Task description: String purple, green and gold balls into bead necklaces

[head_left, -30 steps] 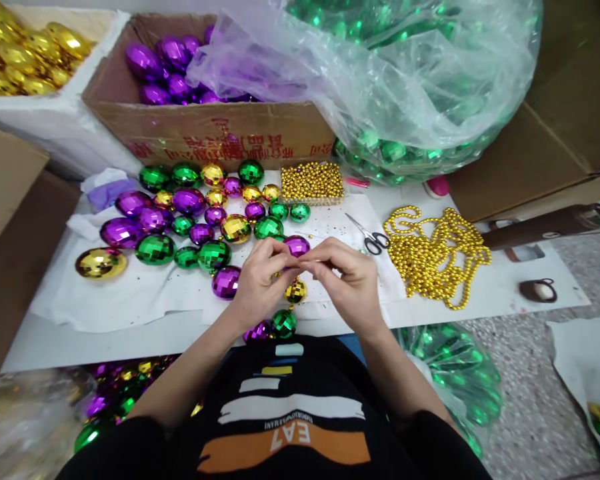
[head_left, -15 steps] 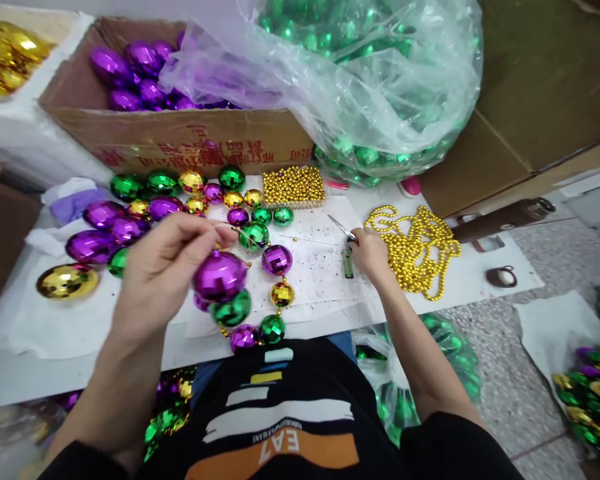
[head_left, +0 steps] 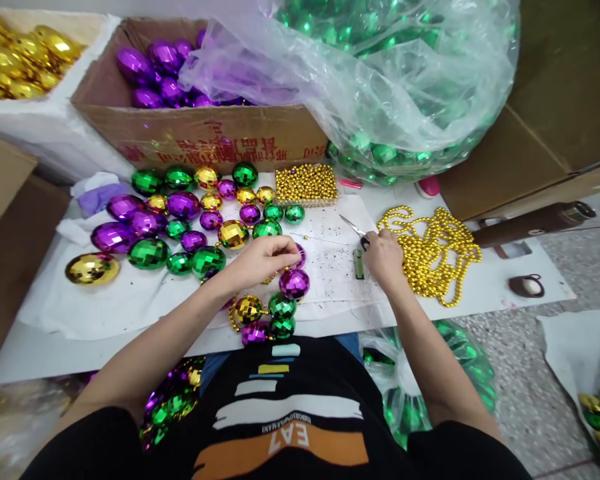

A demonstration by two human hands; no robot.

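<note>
My left hand is closed in a pinch at the top of a bead necklace of purple, green and gold faceted balls. A purple ball shows beside its fingertips; what lies between them is hidden. The necklace lies on the white-covered table in front of my shirt. Scissors point up and left, their handles within the closed fingers of my right hand. Beside that hand lies a small green rectangular object. A thin thread or needle with a small gold bead stretches between the hands.
Large loose balls cover the table's left side. Behind stand a clear box of small gold beads, a carton of purple balls and a plastic bag of green ones. Gold bead strands and a brown flask lie right.
My left hand has moved right and lowered from above the necklace, which now rests more on the table. My right hand stays at the scissors. The view has shifted slightly.
</note>
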